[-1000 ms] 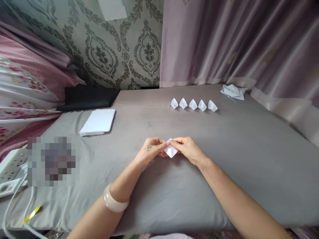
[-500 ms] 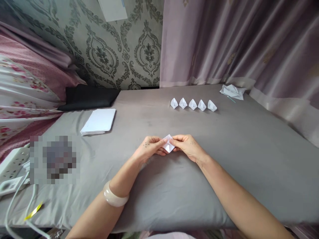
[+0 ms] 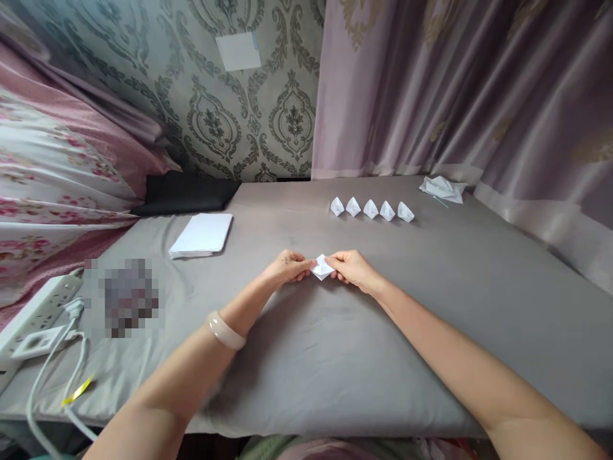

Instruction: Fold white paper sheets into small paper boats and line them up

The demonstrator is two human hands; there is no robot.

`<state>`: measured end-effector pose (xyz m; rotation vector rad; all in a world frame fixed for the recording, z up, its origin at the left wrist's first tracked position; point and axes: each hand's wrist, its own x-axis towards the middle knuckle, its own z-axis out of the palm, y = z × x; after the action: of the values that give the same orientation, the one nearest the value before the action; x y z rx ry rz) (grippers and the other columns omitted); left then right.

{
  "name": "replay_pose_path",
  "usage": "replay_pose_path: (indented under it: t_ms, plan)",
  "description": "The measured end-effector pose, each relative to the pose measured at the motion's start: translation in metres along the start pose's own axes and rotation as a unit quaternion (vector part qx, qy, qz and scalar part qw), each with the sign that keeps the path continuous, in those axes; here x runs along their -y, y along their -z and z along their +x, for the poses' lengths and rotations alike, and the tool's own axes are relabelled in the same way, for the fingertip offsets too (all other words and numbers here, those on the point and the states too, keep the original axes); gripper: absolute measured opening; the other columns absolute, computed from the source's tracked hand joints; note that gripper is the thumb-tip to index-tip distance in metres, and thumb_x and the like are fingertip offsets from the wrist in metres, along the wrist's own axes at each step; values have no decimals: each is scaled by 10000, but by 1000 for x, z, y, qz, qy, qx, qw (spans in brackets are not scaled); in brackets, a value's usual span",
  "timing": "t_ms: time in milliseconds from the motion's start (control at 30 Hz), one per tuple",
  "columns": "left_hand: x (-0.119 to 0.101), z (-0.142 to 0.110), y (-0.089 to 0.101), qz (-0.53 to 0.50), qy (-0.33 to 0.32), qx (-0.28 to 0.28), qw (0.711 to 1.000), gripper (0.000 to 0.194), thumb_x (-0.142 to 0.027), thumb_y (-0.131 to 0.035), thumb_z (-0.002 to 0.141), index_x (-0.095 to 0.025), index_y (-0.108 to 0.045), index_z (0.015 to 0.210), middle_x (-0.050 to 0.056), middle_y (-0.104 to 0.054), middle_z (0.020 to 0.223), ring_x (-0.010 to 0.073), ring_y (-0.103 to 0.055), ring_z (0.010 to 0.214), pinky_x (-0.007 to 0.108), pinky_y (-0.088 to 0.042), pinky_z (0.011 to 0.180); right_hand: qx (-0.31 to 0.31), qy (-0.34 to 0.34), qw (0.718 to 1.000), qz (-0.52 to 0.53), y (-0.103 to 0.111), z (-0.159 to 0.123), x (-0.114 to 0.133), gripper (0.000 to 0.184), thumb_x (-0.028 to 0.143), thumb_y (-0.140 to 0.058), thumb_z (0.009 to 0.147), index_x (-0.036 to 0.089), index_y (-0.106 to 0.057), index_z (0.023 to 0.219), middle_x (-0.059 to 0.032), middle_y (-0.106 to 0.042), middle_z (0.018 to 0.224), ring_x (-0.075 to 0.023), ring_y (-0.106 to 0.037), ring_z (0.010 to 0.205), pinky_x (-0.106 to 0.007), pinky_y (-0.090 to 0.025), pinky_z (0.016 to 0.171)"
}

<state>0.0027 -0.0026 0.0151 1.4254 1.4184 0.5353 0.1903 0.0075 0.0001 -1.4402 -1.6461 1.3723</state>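
A small folded white paper boat (image 3: 322, 269) is held between my two hands, just above the grey cloth. My left hand (image 3: 290, 266) pinches its left corner between thumb and fingers. On the opposite corner, my right hand (image 3: 351, 268) has the same kind of pinch. A raised point shows in the middle of the folded paper. Farther back, several folded white paper boats (image 3: 371, 209) stand in a row on the cloth.
A stack of white paper (image 3: 202, 234) lies at the left, before a folded black cloth (image 3: 186, 191). Crumpled white paper (image 3: 443, 188) sits at the back right. A power strip (image 3: 41, 313) with white cables and a yellow strip (image 3: 77, 391) are at the left edge.
My hands have drawn slightly apart, pulling the paper's side corners outward. The paper looks wider and flatter, with its middle point more visible. The camera view has tilted up.
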Motion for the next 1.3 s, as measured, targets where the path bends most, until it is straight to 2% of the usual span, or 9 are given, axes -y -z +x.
replay_pose_path:
  t_ms: [200, 333, 433, 567, 700, 867, 1033, 1200, 1300]
  plan:
    - [0, 6, -3, 126, -58, -77, 987, 376, -427, -585, 778, -185, -487, 506, -35, -393, 460, 109, -380, 480, 246, -239, 501, -52, 75, 979, -181, -1, 7, 6, 218, 373, -571, 826, 195, -650, 728, -23, -630, 650, -167, -572, 671, -274, -377, 643]
    - [8, 5, -11, 204, -88, -142, 965, 241, -348, -591, 791, -199, -534, 610, 13, -500, 588, 192, -518, 677, 270, -323, 613, -98, 98, 955, -263, -4, 2, 1, 171, 327, -568, 855, 194, -627, 946, -90, -658, 854, -241, -589, 874, -328, -384, 746]
    - [14, 5, -11, 268, -195, -149, 932, 110, -287, -524, 854, -203, -591, 834, 66, -598, 849, 216, -543, 857, 294, -391, 731, -84, 207, 916, -334, -4, -5, -3, 192, 179, -458, 906, 190, -596, 1039, -111, -633, 1032, -229, -556, 992, -322, -409, 799]
    - [20, 4, -8, 318, -340, -85, 881, 217, -132, -403, 880, -173, -613, 914, 91, -611, 927, 195, -557, 885, 294, -435, 806, -16, 315, 877, -362, -3, -15, -10, 356, 0, -364, 847, 186, -618, 1013, -84, -640, 1006, -198, -547, 986, -308, -447, 839]
    - [21, -2, -5, 279, -336, -84, 896, 147, -124, -553, 790, -170, -633, 904, 73, -620, 936, 176, -582, 840, 276, -470, 769, -58, 316, 885, -336, -4, -22, -16, 340, -2, -430, 794, 170, -630, 1009, -83, -634, 1074, -207, -550, 1003, -330, -471, 868]
    - [24, -4, -4, 280, -318, -91, 901, 146, -268, -635, 832, -187, -644, 953, 53, -642, 949, 176, -595, 875, 287, -493, 789, -72, 314, 880, -348, -7, -27, -16, 216, 111, -481, 863, 176, -638, 995, -77, -644, 1043, -216, -556, 967, -350, -489, 849]
    - [24, -6, -5, 354, -364, -89, 857, 180, -277, -494, 935, -176, -643, 937, 58, -661, 915, 178, -591, 875, 304, -505, 802, -67, 312, 858, -403, -9, -31, -9, 251, 224, -489, 928, 207, -592, 1155, -61, -653, 1009, -207, -561, 915, -333, -482, 796]
    - [22, -10, -5, 432, -390, -83, 809, 333, -267, -367, 981, -149, -651, 854, 76, -650, 846, 189, -590, 848, 296, -517, 728, -63, 311, 818, -480, -11, -31, -8, 220, 223, -444, 950, 191, -661, 956, -68, -641, 921, -201, -547, 838, -323, -461, 719]
    - [22, -10, -5, 430, -387, -85, 811, 330, -255, -361, 982, -144, -654, 878, 80, -643, 870, 188, -583, 852, 303, -518, 744, -70, 311, 822, -471, -11, -30, -8, 219, 219, -449, 948, 189, -665, 963, -65, -642, 925, -196, -550, 841, -317, -461, 718]
